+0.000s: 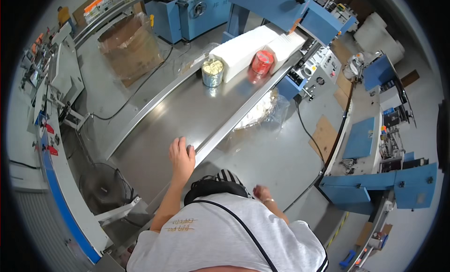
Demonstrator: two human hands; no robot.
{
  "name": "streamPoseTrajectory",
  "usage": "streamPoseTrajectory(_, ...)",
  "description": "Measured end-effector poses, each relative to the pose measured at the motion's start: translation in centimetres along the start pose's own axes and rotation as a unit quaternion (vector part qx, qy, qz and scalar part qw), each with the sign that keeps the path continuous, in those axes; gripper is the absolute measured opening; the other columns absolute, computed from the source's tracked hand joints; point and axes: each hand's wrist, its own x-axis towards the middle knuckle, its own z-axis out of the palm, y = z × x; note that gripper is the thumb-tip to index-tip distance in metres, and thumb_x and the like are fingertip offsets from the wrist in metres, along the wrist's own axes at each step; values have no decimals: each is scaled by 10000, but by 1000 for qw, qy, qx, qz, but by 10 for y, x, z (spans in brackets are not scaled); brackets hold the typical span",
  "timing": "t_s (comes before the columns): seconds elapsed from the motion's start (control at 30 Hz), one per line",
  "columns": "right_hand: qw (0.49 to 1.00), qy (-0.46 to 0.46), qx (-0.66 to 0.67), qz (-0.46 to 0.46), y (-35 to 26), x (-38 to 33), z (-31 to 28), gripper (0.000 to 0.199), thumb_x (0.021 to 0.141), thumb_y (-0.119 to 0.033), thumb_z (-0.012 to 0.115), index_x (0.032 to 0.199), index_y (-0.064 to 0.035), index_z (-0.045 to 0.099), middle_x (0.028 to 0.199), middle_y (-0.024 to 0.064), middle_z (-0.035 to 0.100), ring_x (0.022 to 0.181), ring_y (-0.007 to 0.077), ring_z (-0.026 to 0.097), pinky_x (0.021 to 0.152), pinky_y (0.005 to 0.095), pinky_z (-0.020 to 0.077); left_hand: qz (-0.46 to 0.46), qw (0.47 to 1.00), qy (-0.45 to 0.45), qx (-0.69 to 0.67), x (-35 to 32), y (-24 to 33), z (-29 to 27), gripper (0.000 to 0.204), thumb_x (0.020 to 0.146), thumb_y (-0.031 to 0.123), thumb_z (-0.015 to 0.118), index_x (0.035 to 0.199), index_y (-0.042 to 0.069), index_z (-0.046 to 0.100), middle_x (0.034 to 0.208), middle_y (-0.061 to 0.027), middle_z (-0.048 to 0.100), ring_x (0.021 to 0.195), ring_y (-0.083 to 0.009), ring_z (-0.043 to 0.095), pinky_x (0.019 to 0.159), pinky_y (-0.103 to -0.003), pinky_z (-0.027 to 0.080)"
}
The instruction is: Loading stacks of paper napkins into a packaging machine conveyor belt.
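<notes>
My left hand [182,156] rests on the near part of a shiny metal table [178,112], at its raised right rim. Its fingers lie stretched out on the metal with nothing in them. Down beside my body hangs my right hand [262,193], away from the table and small and blurred; I cannot make out its fingers. At the table's far end stand a silver tub [213,73] with cream-coloured pieces at its top and a red round tub [262,62]. Long white stacked blocks [243,49] lie beside and behind the two tubs.
A blue machine [267,7] stands at the table's far end. To the left are a large plastic-lined carton [129,49] and a floor fan [104,187]. A clear bag [265,110] of pale pieces sits right of the table. A black cable [302,117] crosses the floor.
</notes>
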Motion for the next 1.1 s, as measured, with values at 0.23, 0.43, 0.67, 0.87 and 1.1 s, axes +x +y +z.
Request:
streamPoseTrajectory(0.23, 937, 180, 298, 29, -298, 147, -68, 185, 925, -282, 585, 862, -110, 564, 718, 1, 553, 584, 72, 496, 517, 217, 417, -63, 998, 2, -5, 19, 5, 12, 493, 814, 151, 651, 1253, -4, 489, 1237, -235, 500, 1135, -397, 477, 976, -470, 378)
streamPoseTrajectory(0.43, 840, 287, -146, -437, -474, 232, -141, 249, 831, -174, 687, 1039, -48, 636, 1047, 123, 621, 1010, 295, 565, 894, 386, 433, -110, 986, -17, -124, 107, 120, 41, 440, 787, 139, 671, 1199, 40, 556, 1180, -182, 549, 1052, -354, 547, 887, -412, 450)
streamPoseTrajectory(0.67, 762, 153, -343, -527, -540, 307, -187, 356, 799, -236, 683, 1147, -163, 654, 1340, 157, 475, 1262, 390, 396, 1017, 487, 333, 104, 986, 33, -128, 256, 209, 169, 520, 740, 149, 712, 1226, 83, 538, 1189, -160, 511, 1108, -346, 484, 934, -438, 406)
streamPoseTrajectory(0.87, 751, 116, -373, -533, -538, 326, -213, 358, 788, -118, 644, 1146, -120, 648, 1360, 140, 462, 1276, 371, 383, 1026, 478, 322, 86, 990, 68, -88, 304, 223, 245, 522, 696, 238, 751, 1161, 83, 574, 1076, -181, 467, 1007, -379, 488, 839, -461, 437)
streamPoseTrajectory(1.1, 751, 76, -392, -526, -542, 333, -227, 401, 767, -119, 660, 1167, -124, 627, 1374, 142, 437, 1290, 357, 358, 1032, 485, 305, 0, 999, 41, -24, 284, 247, 237, 478, 690, 254, 765, 1106, 104, 584, 1041, -192, 451, 966, -370, 492, 778, -464, 468)
